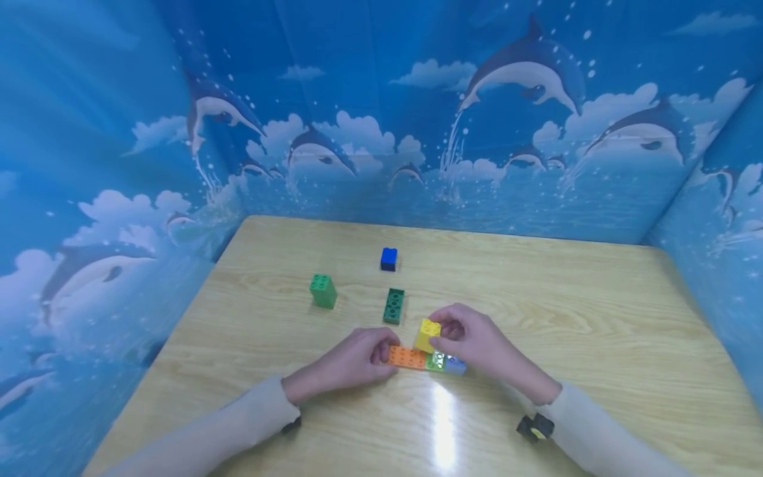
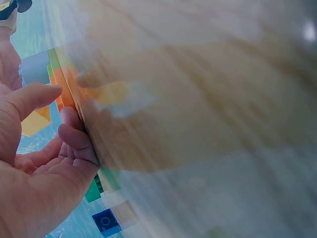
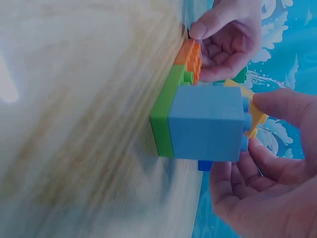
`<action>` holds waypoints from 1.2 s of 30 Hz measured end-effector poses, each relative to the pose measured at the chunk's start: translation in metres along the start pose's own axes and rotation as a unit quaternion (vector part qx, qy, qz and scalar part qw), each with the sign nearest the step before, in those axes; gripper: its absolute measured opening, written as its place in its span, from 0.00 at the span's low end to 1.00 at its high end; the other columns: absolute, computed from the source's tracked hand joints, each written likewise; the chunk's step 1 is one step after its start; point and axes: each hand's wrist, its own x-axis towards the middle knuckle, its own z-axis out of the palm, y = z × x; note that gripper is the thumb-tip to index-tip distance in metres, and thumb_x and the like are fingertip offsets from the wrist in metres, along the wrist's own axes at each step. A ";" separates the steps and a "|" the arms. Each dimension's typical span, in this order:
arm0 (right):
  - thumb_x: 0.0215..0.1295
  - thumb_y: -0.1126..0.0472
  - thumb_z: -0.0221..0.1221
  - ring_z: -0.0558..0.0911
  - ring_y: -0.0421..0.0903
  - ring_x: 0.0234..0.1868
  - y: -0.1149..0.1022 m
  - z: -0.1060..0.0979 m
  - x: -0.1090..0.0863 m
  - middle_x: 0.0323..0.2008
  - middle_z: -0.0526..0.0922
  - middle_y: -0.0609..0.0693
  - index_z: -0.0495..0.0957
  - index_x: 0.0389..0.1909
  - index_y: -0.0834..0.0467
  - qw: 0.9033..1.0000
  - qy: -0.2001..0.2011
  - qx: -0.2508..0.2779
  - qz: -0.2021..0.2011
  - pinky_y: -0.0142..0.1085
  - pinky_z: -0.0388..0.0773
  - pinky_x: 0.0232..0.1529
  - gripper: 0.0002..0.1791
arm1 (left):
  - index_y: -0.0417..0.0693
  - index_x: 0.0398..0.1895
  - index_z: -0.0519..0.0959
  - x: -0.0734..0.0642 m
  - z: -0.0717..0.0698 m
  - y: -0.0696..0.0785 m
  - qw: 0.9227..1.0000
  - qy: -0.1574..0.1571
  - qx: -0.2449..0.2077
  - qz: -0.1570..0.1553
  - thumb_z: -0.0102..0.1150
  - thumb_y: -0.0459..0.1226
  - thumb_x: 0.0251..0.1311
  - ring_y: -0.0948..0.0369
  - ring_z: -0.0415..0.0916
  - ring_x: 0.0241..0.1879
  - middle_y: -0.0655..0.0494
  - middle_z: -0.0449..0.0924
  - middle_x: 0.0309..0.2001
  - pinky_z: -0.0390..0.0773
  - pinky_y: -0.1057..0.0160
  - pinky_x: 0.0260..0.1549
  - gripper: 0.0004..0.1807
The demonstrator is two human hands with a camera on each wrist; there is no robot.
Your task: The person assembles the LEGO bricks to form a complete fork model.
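Wood-grain table (image 1: 566,298), white glare (image 1: 443,424) nearest | my left grip (image 1: 365,356) pinches orange brick (image 1: 407,358), row's left end | my right grip (image 1: 467,334) holds yellow brick (image 1: 426,336) by the row, contact unclear | dark-green brick (image 1: 393,306), green brick (image 1: 324,291), blue brick (image 1: 389,260) beyond | dolphin backdrop (image 1: 369,205) behind, both sides

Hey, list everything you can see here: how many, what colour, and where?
Table: 1, light wood, across the front
Backdrop: 1, blue with dolphins, around back and sides
Blue brick: 1, dark blue, farthest back on the table
Tall brick: 1, green, left on the table
Upturned brick: 1, dark green, nearer than the blue brick
Light blue brick: 1, on a light green brick (also 1)
Orange brick: 1, orange, beside light green
Yellow brick: 1, yellow, in the right hand
Wrist devices: 2, black, one per wrist
Sleeves: 2, pale, both arms
Hands: 2, bare; left hand at the orange end
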 end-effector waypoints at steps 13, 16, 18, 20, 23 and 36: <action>0.66 0.58 0.77 0.85 0.49 0.57 0.003 0.008 -0.012 0.54 0.87 0.43 0.86 0.57 0.51 1.000 0.012 -0.026 -0.012 0.55 0.82 0.61 0.20 | 0.45 0.62 0.83 0.002 -0.001 0.003 1.000 0.002 0.015 -0.018 0.78 0.36 0.63 0.66 0.79 0.34 0.65 0.79 0.36 0.83 0.66 0.35 0.25; 0.65 0.60 0.77 0.85 0.49 0.56 0.003 0.009 -0.014 0.54 0.86 0.43 0.87 0.56 0.51 0.999 0.011 -0.033 -0.023 0.54 0.83 0.60 0.20 | 0.45 0.62 0.83 0.002 -0.001 0.003 1.000 0.000 0.013 -0.018 0.78 0.34 0.63 0.66 0.79 0.34 0.65 0.79 0.36 0.83 0.66 0.35 0.24; 0.64 0.60 0.78 0.85 0.49 0.56 0.003 0.010 -0.015 0.54 0.86 0.43 0.87 0.56 0.52 0.999 0.010 -0.036 -0.027 0.54 0.83 0.60 0.20 | 0.44 0.62 0.83 0.002 -0.001 0.003 1.000 -0.003 0.013 -0.018 0.77 0.32 0.63 0.66 0.79 0.34 0.64 0.79 0.36 0.83 0.66 0.35 0.24; 0.64 0.60 0.78 0.85 0.49 0.56 0.003 0.011 -0.016 0.54 0.86 0.44 0.87 0.56 0.52 0.999 0.009 -0.038 -0.028 0.54 0.83 0.61 0.20 | 0.43 0.61 0.83 0.002 0.000 0.003 1.000 -0.004 0.014 -0.015 0.76 0.30 0.62 0.66 0.78 0.34 0.64 0.79 0.36 0.83 0.66 0.36 0.24; 0.63 0.60 0.78 0.85 0.49 0.56 0.003 0.011 -0.018 0.53 0.86 0.44 0.87 0.56 0.52 0.999 0.011 -0.045 -0.028 0.54 0.83 0.61 0.20 | 0.44 0.60 0.83 0.002 0.001 0.003 1.000 -0.004 0.015 -0.010 0.76 0.29 0.62 0.66 0.78 0.34 0.64 0.79 0.36 0.83 0.67 0.36 0.23; 0.63 0.63 0.78 0.84 0.44 0.51 0.006 0.015 -0.021 0.50 0.85 0.41 0.86 0.54 0.52 0.997 0.003 -0.061 -0.051 0.42 0.85 0.56 0.20 | 0.45 0.58 0.83 0.000 0.001 0.004 1.000 0.002 0.019 -0.011 0.75 0.29 0.64 0.66 0.78 0.35 0.65 0.79 0.36 0.83 0.67 0.37 0.20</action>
